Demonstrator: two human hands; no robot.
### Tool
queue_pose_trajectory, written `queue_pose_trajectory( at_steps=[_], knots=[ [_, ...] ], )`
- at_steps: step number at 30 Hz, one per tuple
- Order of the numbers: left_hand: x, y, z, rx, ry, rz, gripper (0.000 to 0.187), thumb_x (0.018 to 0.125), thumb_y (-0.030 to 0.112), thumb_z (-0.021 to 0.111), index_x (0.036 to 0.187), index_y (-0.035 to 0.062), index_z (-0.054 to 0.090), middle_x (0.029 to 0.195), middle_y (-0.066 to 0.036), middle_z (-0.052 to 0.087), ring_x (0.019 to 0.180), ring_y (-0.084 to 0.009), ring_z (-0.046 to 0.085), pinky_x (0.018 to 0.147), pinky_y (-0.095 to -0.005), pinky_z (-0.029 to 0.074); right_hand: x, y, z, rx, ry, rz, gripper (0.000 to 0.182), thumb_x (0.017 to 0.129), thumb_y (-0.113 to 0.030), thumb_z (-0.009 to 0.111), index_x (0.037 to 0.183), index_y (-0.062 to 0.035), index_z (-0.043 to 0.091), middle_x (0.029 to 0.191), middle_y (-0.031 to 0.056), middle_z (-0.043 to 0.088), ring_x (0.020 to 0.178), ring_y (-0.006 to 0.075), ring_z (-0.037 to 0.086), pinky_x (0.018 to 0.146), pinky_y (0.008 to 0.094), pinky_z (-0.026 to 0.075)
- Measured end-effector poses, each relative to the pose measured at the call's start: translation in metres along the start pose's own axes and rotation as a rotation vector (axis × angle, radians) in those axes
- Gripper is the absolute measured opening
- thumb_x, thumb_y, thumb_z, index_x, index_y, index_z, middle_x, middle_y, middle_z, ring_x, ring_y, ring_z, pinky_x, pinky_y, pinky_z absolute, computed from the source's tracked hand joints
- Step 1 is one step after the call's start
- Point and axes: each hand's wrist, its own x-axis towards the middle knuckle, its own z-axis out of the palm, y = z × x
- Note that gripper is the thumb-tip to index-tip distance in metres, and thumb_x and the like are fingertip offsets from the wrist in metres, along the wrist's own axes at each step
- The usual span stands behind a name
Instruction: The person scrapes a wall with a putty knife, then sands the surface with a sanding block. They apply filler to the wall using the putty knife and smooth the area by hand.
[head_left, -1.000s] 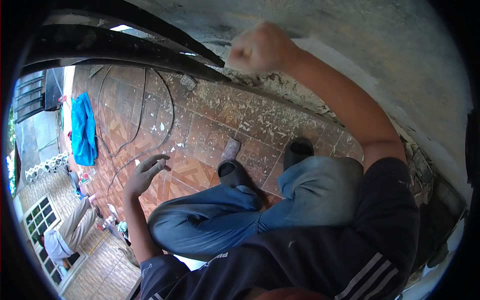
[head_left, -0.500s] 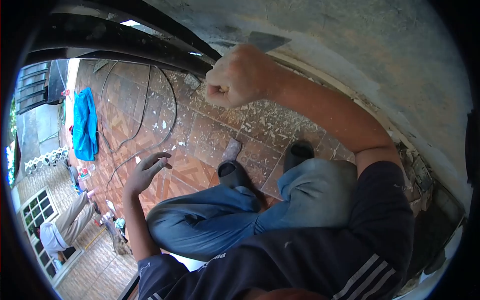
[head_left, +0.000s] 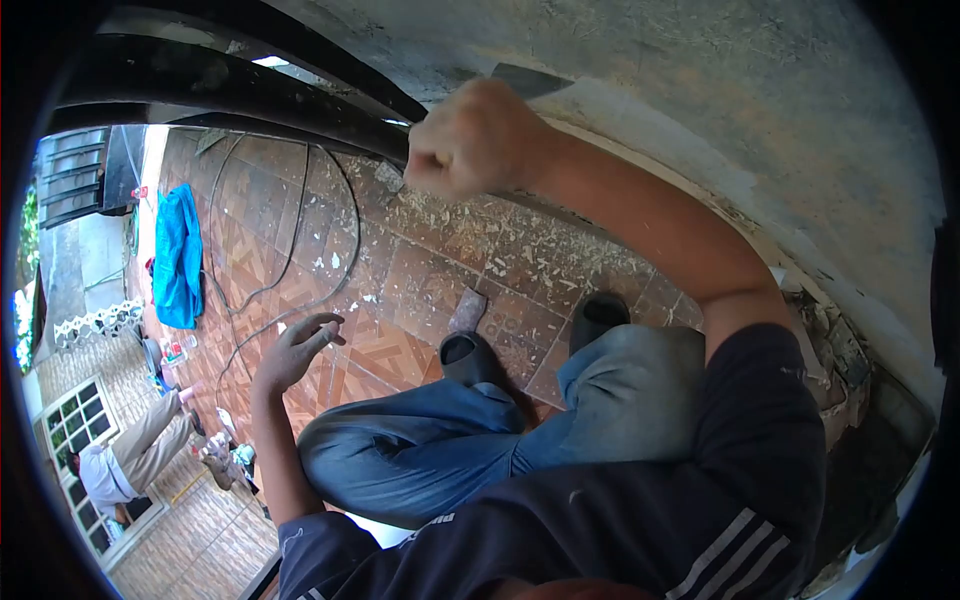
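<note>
My right hand [head_left: 470,140], blurred by motion, is closed in a fist at the end of the dark metal bars [head_left: 235,90], close to the wall. What it holds, if anything, is hidden inside the fingers. My left hand [head_left: 295,352] hangs over the tiled floor with its fingers loosely bent, the thumb apart and nothing in it. Between my hands and my feet a small flat greyish-pink piece [head_left: 467,310] lies on the tiles, by the tip of a dark slipper [head_left: 468,358].
Pale chips [head_left: 540,248] litter the floor along the wall [head_left: 760,130]. A dark cable [head_left: 357,215] loops across the tiles. Further left lies a blue cloth or sheet [head_left: 178,260]. Another person [head_left: 110,470] is at the lower left, near a window. Rubble [head_left: 840,350] lies at the right.
My right fist has shifted slightly up and left along the bars and is more blurred. My left hand stays nearly in place; the whole view has shifted a little.
</note>
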Motion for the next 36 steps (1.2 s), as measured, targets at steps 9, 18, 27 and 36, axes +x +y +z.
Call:
queue_pose_trajectory(
  at_steps=[9, 18, 27, 36],
  knots=[
    [0.002, 0.001, 0.000, -0.072, -0.014, 0.046, 0.050, 0.101, 0.042, 0.056, 0.128, -0.0001, 0.061, 0.103, -0.011, 0.072, 0.109, -0.0175, 0.062, 0.101, -0.0355, 0.043, -0.030, -0.022, 0.007, 0.069, -0.025, 0.018, 0.017, 0.074, -0.018, 0.071, 0.059, -0.0146, 0.065, 0.055, 0.0025, 0.063, 0.049, 0.0196, 0.063, 0.046, 0.0342, 0.048],
    [0.005, -0.002, 0.004, -0.075, -0.016, 0.059, 0.051, 0.101, 0.043, 0.056, 0.129, 0.0006, 0.062, 0.106, -0.009, 0.070, 0.111, -0.0179, 0.061, 0.102, -0.0346, 0.043, -0.014, -0.020, 0.000, 0.186, 0.142, -0.029, 0.029, 0.081, -0.033, 0.074, 0.063, -0.0117, 0.066, 0.054, 0.0043, 0.061, 0.050, 0.0213, 0.063, 0.048, 0.0369, 0.049],
    [-0.008, -0.002, 0.002, -0.037, -0.003, 0.053, 0.050, 0.100, 0.044, 0.056, 0.127, 0.0017, 0.062, 0.113, -0.010, 0.066, 0.109, -0.0179, 0.063, 0.098, -0.0349, 0.046, -0.075, 0.005, 0.018, 0.313, -0.323, 0.639, 0.024, 0.087, -0.020, 0.068, 0.070, -0.0029, 0.067, 0.059, 0.0092, 0.063, 0.049, 0.0163, 0.054, 0.050, 0.0339, 0.042],
    [-0.001, -0.003, 0.012, -0.016, -0.086, 0.036, 0.062, 0.097, 0.055, 0.055, 0.132, 0.0049, 0.059, 0.125, -0.012, 0.063, 0.116, -0.0215, 0.060, 0.102, -0.0361, 0.045, -0.165, -0.021, 0.119, 1.066, -0.487, 1.214, 0.049, 0.093, -0.050, 0.066, 0.077, -0.0041, 0.064, 0.066, 0.0021, 0.060, 0.069, 0.0164, 0.068, 0.067, 0.0302, 0.054]
  ],
)
